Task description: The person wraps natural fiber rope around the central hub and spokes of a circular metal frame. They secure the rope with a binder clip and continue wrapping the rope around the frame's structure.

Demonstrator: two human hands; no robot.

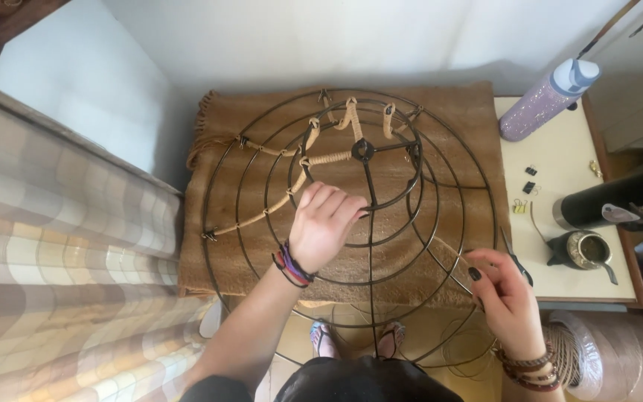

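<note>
A round dark wire frame (277, 126) with rings and spokes stands on a brown woven cloth (455, 126). Some spokes near the hub (362, 150) are wrapped in tan cord (262, 216). My left hand (324, 223) rests inside the frame, fingers curled around a wire ring just below the hub. My right hand (506, 296), at the frame's lower right edge, pinches a thin tan cord strand (448, 249) that runs up-left toward the frame. Black scissors (516, 258) lie just above this hand.
A cream side table (560, 160) on the right holds a purple bottle (548, 93), a black flask (612, 205), a small metal cup (586, 249) and binder clips (530, 182). A cord spool (567, 353) sits bottom right. A checked cushion (61, 260) fills the left. My feet (351, 339) show below.
</note>
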